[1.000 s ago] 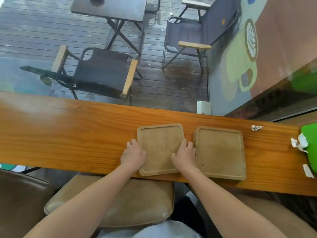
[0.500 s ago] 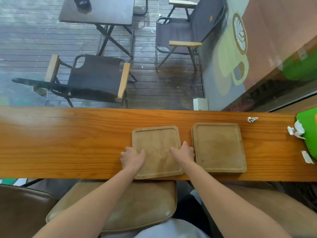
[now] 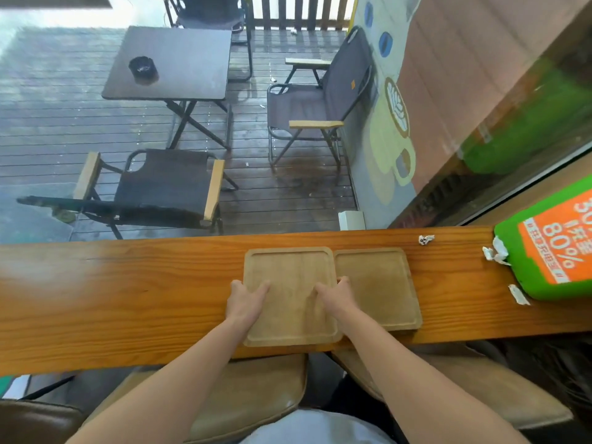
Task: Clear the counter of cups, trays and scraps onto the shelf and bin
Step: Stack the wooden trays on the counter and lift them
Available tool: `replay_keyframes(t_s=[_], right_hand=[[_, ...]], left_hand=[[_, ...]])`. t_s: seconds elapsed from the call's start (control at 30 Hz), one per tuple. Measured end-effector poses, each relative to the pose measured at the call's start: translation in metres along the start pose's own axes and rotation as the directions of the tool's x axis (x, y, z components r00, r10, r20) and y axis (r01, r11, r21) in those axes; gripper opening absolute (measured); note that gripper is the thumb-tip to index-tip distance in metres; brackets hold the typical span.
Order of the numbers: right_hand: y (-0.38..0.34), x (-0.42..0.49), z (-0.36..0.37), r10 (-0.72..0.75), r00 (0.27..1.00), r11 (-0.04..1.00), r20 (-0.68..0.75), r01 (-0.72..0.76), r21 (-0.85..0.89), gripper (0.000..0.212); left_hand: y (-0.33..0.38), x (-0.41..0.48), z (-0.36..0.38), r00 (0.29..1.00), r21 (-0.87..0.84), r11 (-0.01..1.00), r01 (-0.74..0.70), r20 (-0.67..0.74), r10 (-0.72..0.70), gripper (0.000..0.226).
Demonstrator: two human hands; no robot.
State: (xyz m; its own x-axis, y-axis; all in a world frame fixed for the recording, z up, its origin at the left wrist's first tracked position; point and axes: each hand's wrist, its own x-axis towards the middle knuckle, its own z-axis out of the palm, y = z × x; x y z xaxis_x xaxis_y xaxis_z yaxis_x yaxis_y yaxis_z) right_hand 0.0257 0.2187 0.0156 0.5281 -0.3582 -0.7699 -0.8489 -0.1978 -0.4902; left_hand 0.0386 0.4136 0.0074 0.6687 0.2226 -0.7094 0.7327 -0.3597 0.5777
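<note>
So the left tray (image 3: 290, 302) has scooted right in the last second. The gap between the two trays is gone, and its right edge now meets, maybe overlaps, the edge of the right tray (image 3: 381, 290). I can't tell if it's actually lifted or just slid along the counter (image 3: 128, 283).

Going left to right: the left hand (image 3: 245, 302) grips that tray's left edge, thumb on top and fingers down the side. The right hand (image 3: 334, 298) does the same on its right edge, fingers curled into the seam where the trays meet. So the hands are apart, one per side, both clamped on the same tray. The right tray lies flat and untouched, near the counter's front edge. Further right there are paper scraps (image 3: 426, 239), one by the back edge and a couple just beside a green sign (image 3: 551, 248).

My read is that this is the tray-stacking step, getting one on top of the other so both go in a single trip. Next move would need the left tray raised enough to clear the other's rim, then carried across and set down square on it. The right fingers are the awkward bit, since they'd get trapped between the trays unless they shift. The scraps haven't been dealt with. No cups, shelf or bin in view from here.
</note>
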Motion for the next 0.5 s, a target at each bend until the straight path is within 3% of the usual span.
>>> replay_keyframes(t_s=[0.4, 0.5], right_hand=[[0.023, 0.015, -0.141, 0.03, 1.0, 0.995, -0.003, -0.029, 0.093, 0.077], [0.035, 0.028, -0.173, 0.023, 1.0, 0.995, -0.002, -0.023, 0.098, 0.067]], left_hand=[[0.064, -0.047, 0.111, 0.991, 0.004, 0.998, -0.07, 0.111, 0.07, 0.042], [0.069, -0.057, 0.143, 0.991, 0.007, 0.998, -0.066, 0.121, 0.065, 0.039]])
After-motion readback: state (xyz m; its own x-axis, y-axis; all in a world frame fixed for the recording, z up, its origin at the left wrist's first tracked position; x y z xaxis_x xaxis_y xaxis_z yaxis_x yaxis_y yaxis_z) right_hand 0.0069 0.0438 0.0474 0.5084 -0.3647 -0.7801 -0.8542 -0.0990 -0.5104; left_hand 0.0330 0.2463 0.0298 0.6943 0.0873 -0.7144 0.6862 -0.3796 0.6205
